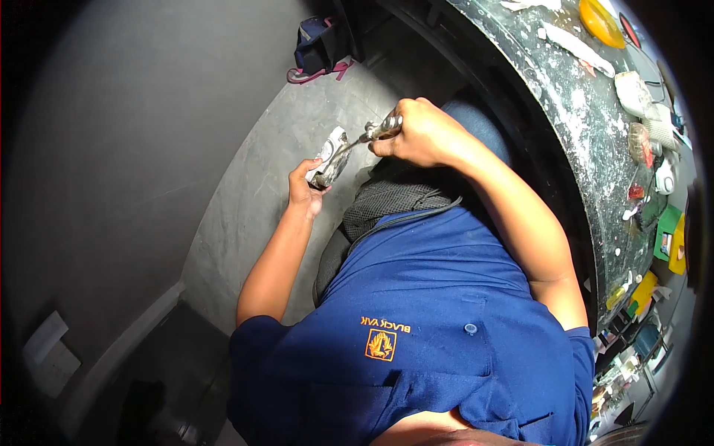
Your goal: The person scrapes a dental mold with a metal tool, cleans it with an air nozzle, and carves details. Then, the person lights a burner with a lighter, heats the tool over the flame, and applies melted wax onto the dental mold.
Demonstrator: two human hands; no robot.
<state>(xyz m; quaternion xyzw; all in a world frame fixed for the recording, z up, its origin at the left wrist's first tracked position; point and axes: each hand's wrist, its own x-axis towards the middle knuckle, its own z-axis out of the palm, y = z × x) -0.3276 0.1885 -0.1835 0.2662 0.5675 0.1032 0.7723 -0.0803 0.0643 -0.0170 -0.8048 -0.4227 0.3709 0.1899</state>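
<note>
My left hand (pixel 303 189) is closed around a small white-and-grey piece (pixel 328 157). Its thumb lies along the near end, and the piece has a pale face with a rounded mark and a dark, shiny side. My right hand (pixel 422 135) grips a thin metal tool (pixel 381 129) with a bumpy silver handle. The tool's slim shaft slants down to the left, and its end lies at or over the piece; I cannot tell whether they touch. Both hands are raised in front of my lap, above the grey floor.
A dark curved worktable (pixel 554 104) spotted with white stands on the right. On it lie a yellow oval dish (pixel 601 22), a white stick-like thing (pixel 579 49) and several other items. A dark bag with pink straps (pixel 321 48) sits on the floor by the grey wall (pixel 149 126).
</note>
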